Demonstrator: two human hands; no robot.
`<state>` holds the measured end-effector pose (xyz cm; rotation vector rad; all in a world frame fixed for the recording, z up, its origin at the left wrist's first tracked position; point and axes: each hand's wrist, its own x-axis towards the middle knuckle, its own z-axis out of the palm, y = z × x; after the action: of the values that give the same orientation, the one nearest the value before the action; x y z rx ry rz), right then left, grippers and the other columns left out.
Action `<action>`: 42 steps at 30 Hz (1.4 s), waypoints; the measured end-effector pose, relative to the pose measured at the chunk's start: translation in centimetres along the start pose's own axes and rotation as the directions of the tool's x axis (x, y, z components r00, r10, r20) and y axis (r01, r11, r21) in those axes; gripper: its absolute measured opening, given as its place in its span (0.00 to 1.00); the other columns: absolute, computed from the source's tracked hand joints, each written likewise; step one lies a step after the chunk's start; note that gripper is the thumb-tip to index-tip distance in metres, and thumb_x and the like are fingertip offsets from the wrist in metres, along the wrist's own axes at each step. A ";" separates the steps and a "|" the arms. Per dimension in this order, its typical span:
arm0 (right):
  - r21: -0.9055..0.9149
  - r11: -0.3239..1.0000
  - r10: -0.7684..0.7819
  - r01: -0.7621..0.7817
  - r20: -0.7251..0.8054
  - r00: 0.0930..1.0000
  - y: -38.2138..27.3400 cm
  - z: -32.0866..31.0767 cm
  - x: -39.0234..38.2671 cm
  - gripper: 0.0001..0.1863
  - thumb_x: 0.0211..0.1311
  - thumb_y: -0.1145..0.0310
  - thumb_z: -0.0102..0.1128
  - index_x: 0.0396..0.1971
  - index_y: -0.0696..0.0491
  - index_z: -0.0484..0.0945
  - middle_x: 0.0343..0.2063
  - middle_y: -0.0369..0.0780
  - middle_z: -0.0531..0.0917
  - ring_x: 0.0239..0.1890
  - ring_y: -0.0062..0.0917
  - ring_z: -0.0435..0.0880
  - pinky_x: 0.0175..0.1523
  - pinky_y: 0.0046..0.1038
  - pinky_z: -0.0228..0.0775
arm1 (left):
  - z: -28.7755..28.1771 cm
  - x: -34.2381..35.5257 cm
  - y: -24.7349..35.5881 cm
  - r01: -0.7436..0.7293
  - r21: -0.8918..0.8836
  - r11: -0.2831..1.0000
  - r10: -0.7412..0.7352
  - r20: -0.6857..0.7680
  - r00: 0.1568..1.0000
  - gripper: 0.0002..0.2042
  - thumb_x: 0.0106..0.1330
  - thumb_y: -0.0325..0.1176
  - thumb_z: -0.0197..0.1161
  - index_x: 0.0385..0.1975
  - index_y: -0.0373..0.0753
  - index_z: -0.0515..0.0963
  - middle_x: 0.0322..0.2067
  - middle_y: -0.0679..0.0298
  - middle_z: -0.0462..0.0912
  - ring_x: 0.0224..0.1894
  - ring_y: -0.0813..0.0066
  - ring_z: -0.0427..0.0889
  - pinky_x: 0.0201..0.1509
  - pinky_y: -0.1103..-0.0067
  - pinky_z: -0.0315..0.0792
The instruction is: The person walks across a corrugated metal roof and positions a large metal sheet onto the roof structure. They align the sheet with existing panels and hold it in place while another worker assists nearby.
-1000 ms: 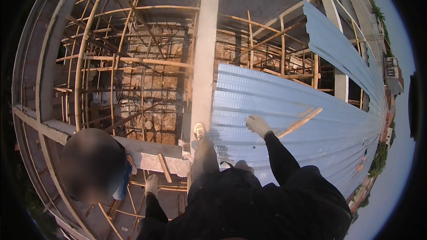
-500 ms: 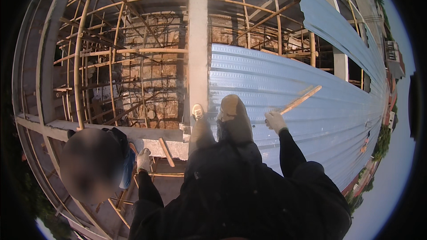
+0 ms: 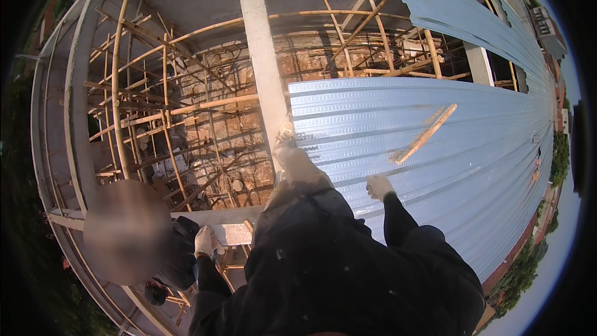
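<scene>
My right hand (image 3: 379, 187), in a pale work glove, hovers over blue corrugated metal sheeting (image 3: 348, 112) with loosely bent fingers and nothing in them. A little beyond it, a narrow wooden strip (image 3: 426, 134) lies slantwise on the sheeting, apart from the hand. Gloved as well, my left hand (image 3: 205, 241) is low on the left beside a co-worker in dark clothing (image 3: 180, 252). Its fingers are loosely bent and I see no object in them. One of my shoes (image 3: 285, 134) is on the concrete beam (image 3: 260, 43) along the sheet's edge.
Left of the beam, an open drop shows bamboo scaffold poles (image 3: 115, 87) and rubble (image 3: 230, 130) far below. Another blue sheet (image 3: 454, 15) slopes at the far right, with a gap between the sheets. A concrete ledge (image 3: 233, 234) runs near my left hand.
My view has turned and shifted forward along the beam. My right hand is now farther from the wooden strip. The co-worker appears closer to my left hand.
</scene>
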<state>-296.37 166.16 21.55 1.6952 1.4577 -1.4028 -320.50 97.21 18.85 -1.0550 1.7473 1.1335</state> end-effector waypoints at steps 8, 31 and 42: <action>0.139 0.987 -0.072 0.079 -0.056 0.996 -6.2 0.2 3.7 0.24 0.71 0.51 0.59 0.46 0.60 0.81 0.35 0.41 0.86 0.31 0.28 0.85 0.32 0.32 0.77 | 3.7 3.1 24.9 -0.235 0.253 0.938 0.240 0.011 0.971 0.26 0.82 0.50 0.56 0.73 0.46 0.72 0.61 0.65 0.82 0.53 0.66 0.85 0.52 0.64 0.82; 0.541 0.839 0.083 0.061 -0.238 0.968 -10.1 -1.3 5.4 0.21 0.72 0.53 0.60 0.43 0.60 0.81 0.30 0.41 0.85 0.24 0.27 0.82 0.29 0.31 0.76 | 20.3 5.2 47.2 -0.308 0.466 0.830 0.202 0.263 0.943 0.18 0.81 0.46 0.58 0.62 0.43 0.77 0.44 0.69 0.85 0.34 0.75 0.84 0.33 0.74 0.81; 0.781 0.607 0.360 -0.147 -0.106 0.927 -13.6 5.5 4.2 0.20 0.74 0.54 0.60 0.41 0.60 0.80 0.27 0.42 0.83 0.21 0.29 0.80 0.23 0.35 0.69 | 32.4 8.1 61.8 -0.355 0.649 0.673 0.147 0.353 0.924 0.20 0.82 0.44 0.54 0.66 0.43 0.76 0.52 0.60 0.87 0.38 0.68 0.86 0.35 0.68 0.80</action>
<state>-311.42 167.31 19.10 2.5650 0.6468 -1.8221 -374.89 141.73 19.79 -0.1660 1.8878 0.6011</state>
